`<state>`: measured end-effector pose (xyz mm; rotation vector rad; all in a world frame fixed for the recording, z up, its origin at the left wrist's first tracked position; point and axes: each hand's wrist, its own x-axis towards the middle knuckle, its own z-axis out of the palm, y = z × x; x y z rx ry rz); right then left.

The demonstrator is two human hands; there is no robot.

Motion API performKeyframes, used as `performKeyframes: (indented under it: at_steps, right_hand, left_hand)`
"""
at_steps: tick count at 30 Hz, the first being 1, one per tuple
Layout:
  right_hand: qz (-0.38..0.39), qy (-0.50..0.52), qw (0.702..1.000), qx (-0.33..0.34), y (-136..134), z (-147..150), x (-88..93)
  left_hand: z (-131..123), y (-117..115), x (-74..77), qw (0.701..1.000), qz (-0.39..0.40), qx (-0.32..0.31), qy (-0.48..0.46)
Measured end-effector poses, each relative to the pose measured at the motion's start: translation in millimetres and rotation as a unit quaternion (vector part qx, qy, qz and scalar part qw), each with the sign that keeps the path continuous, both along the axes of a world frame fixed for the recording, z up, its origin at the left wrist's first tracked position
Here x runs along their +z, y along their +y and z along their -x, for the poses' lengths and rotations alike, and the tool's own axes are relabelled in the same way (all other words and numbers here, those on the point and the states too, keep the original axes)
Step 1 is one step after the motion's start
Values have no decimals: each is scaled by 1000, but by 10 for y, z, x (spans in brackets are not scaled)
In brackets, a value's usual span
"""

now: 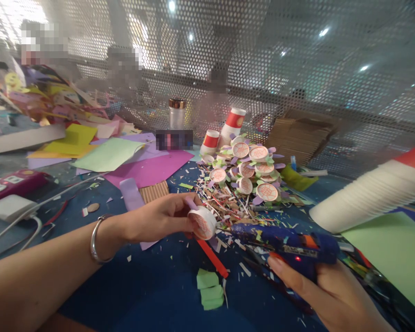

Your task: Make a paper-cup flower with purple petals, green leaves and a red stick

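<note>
As I look across the blue table (141, 295) from afar, a pink power strip (14, 185) lies on the left, with a white charger (10, 207) on its near side. Coloured paper sheets (110, 154) overlap farther back. My left hand (169, 216), wearing a silver bracelet (95, 240), has its fingers clamped on a small cup base (203, 223) near the middle, its orange-patterned face toward me. Nearer lie a red strip (212, 259) and some green slips (210, 295). Beyond, a pile of similar bases (245, 170) sits among paper scraps (224, 203), with paper cups (234, 122) behind. My right hand (335, 295) is wrapped around a blue glue gun (283, 240), its nozzle at the base's right edge; I can't tell whether they touch. Farther right, a tilted stack of cups (370, 198) is beside a light green sheet (397, 249).
</note>
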<state>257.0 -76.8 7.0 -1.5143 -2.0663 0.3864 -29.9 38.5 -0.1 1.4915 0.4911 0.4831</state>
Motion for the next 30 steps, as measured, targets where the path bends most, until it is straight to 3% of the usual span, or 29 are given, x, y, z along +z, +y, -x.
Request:
performKeyframes:
  at_steps: [8,12,18,20,25,27,30]
  right_hand:
    - [58,87,994,-14,18,68,77]
    - [33,91,991,-94,6,39,106]
    - [4,48,988,-149,60,-290,111]
    - [40,71,983,-164,84,-402,100]
    - [168,219,929,-245,138,-528,-11]
    - [179,242,901,-311,174,-559,-91]
    - [152,261,892,-336,239,-594,-187]
  left_hand:
    - [9,-33,14,988,127,2,-84]
    - [36,-32,29,982,157,44,-92]
    - [21,-15,29,970,180,120,-110]
    - [14,-11,36,969,185,127,-108]
    - [13,-14,65,968,193,124,-97]
    - [11,-27,75,967,196,140,-83]
    - [4,-57,90,970,186,139,-71]
